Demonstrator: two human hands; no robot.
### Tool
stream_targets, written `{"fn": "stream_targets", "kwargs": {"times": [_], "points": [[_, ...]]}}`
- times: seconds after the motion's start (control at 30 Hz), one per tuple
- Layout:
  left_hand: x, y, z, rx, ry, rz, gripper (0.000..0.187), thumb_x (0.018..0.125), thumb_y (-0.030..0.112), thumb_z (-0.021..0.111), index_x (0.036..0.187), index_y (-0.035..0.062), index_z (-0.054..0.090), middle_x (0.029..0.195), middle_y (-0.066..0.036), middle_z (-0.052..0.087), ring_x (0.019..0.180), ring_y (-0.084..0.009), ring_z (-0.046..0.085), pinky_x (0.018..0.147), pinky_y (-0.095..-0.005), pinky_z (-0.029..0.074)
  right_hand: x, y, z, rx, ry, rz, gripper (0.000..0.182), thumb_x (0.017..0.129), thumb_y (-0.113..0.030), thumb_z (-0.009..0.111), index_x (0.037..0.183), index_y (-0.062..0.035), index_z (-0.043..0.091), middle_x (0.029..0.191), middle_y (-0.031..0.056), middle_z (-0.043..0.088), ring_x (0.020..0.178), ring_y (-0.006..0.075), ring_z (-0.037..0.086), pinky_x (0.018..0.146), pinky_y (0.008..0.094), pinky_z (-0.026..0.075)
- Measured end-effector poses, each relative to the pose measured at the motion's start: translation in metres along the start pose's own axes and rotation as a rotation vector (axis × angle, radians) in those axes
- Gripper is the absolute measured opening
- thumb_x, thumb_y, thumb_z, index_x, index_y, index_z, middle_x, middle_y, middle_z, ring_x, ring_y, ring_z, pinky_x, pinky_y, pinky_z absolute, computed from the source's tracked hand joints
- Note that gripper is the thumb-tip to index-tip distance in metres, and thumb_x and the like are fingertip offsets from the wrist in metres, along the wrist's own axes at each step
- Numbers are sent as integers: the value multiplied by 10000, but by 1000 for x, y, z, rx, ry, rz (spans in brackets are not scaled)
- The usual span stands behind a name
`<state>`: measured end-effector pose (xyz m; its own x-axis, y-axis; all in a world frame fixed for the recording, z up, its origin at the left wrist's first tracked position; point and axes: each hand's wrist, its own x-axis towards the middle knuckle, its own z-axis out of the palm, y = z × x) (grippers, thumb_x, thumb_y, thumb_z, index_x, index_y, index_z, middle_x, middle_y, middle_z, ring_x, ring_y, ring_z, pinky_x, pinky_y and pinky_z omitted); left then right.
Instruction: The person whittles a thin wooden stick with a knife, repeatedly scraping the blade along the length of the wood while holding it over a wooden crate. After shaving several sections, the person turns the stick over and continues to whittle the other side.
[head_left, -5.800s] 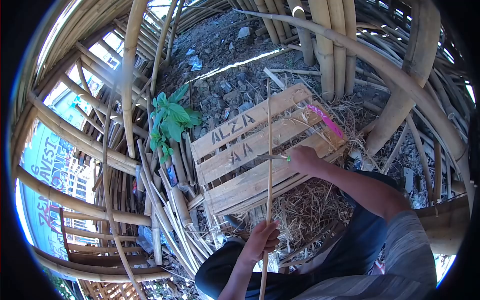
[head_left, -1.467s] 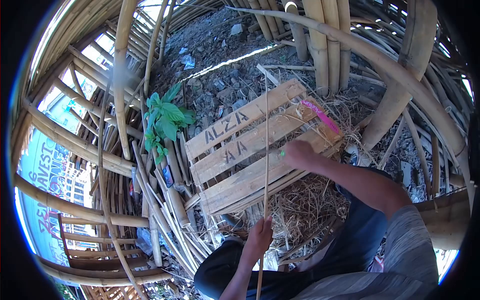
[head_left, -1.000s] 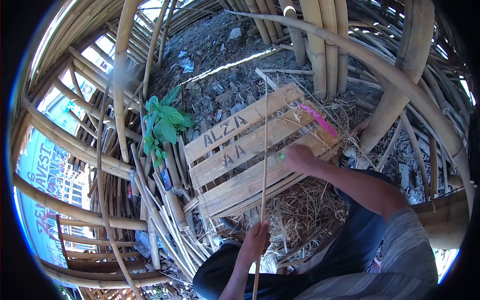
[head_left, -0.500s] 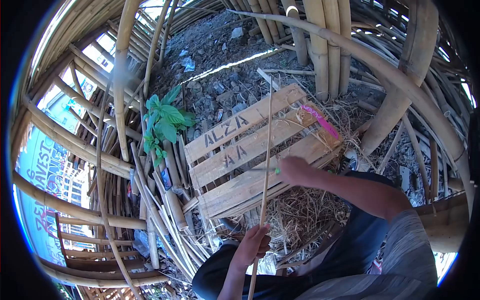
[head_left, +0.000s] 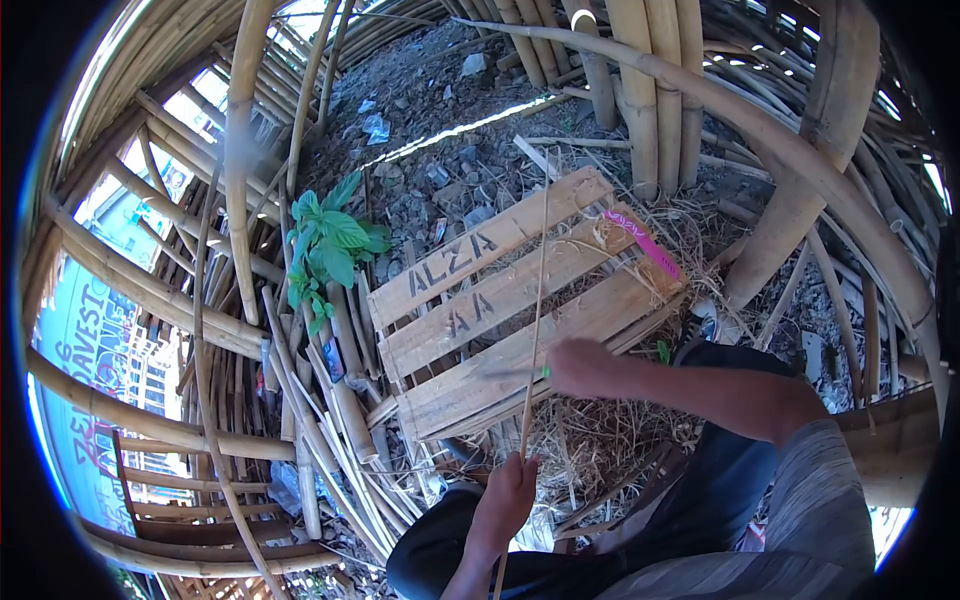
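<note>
My left hand (head_left: 507, 497) is wrapped round the lower part of a long, thin bamboo strip (head_left: 541, 285). The strip stands nearly upright in view, its top end overlapping the upper slat of a wooden crate (head_left: 455, 320) lettered "ALZA". Closed round a knife, my right hand (head_left: 588, 369) is beside the strip, a little above my left. A bit of green shows at the front of the handle, and the thin blade (head_left: 500, 376) points left across the strip. The handle itself is hidden in my fist.
A leafy green plant (head_left: 335, 235) grows left of the crate. Bamboo poles (head_left: 655, 110) stand behind, and a thick curved pole (head_left: 790, 150) arches on the right. Dry shavings (head_left: 600, 440) lie below the crate, while pale strips (head_left: 345, 475) rest at lower left.
My right hand and the knife have moved slightly down along the strip. My left hand has shifted a little and keeps its hold.
</note>
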<state>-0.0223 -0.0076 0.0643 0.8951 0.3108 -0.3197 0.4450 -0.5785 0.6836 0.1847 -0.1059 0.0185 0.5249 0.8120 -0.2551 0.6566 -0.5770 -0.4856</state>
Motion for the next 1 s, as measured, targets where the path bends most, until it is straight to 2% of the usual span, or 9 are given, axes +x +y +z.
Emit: {"fn": "stream_targets", "kwargs": {"times": [0.13, 0.2, 0.27, 0.37, 0.57, 0.77, 0.87, 0.93, 1.0], "points": [[-4, -4, 3, 143, 56, 55, 290, 917, 249, 461, 779, -1, 411, 581, -263, 509, 614, -473, 507, 505, -545, 372, -17, -23, 9, -135, -25, -128, 234, 740, -206, 561, 757, 19, 623, 710, 187, 628, 684, 304, 641, 579, 439, 508], [-6, -7, 9, 162, 51, 47, 289, 919, 239, 456, 772, -6, 412, 606, -250, 512, 614, -458, 504, 511, -525, 367, 12, 21, -4, -159, 119, -46, 227, 764, -205, 544, 746, 6, 626, 720, 173, 634, 690, 308, 642, 585, 424, 509], [-8, -6, 13, 209, 78, 95, 267, 919, 206, 456, 769, -10, 411, 591, -235, 494, 594, -442, 496, 506, -504, 364, 32, 52, -32, -5, 226, 342, 229, 786, -212, 539, 748, -6, 630, 736, 168, 637, 691, 308, 641, 588, 412, 510], [-11, 14, 8, 242, 101, 41, 244, 918, 185, 454, 772, -7, 415, 554, -235, 471, 566, -442, 487, 495, -504, 364, 31, 57, -29, 67, 268, 343, 238, 796, -219, 533, 757, -6, 631, 736, 177, 633, 692, 315, 638, 594, 416, 510], [-6, -2, 10, 195, 146, 117, 214, 917, 170, 443, 787, 2, 418, 550, -251, 478, 540, -449, 481, 474, -521, 356, -9, -19, 20, -30, 17, -100, 229, 737, -203, 562, 676, 7, 628, 628, 182, 602, 631, 335, 626, 588, 429, 502], [-9, -2, 17, 205, 137, 196, 227, 926, 165, 415, 785, -12, 392, 516, -266, 483, 521, -457, 509, 422, -524, 367, 44, 96, -16, -24, 380, 375, 243, 770, -204, 531, 734, 14, 631, 703, 177, 628, 673, 308, 637, 594, 418, 506], [-7, -1, 15, 186, 136, 210, 234, 923, 168, 421, 777, -14, 404, 521, -272, 481, 524, -462, 503, 423, -526, 361, 22, 42, -38, 148, 155, 381, 247, 763, -209, 531, 728, 16, 627, 717, 191, 627, 696, 319, 638, 599, 427, 504], [-3, -5, 12, 155, 136, 189, 249, 922, 177, 430, 759, -12, 425, 550, -281, 490, 537, -461, 502, 429, -523, 360, 10, 15, -4, -40, 62, 11, 225, 735, -188, 532, 734, 14, 630, 712, 203, 624, 700, 320, 642, 613, 422, 510], [-3, -5, 8, 139, 114, 181, 251, 923, 181, 433, 765, -14, 425, 557, -281, 491, 547, -463, 500, 443, -523, 359, -19, -30, 11, -43, -45, -78, 204, 696, -169, 542, 721, 13, 631, 697, 207, 621, 690, 315, 645, 627, 414, 518]]}}
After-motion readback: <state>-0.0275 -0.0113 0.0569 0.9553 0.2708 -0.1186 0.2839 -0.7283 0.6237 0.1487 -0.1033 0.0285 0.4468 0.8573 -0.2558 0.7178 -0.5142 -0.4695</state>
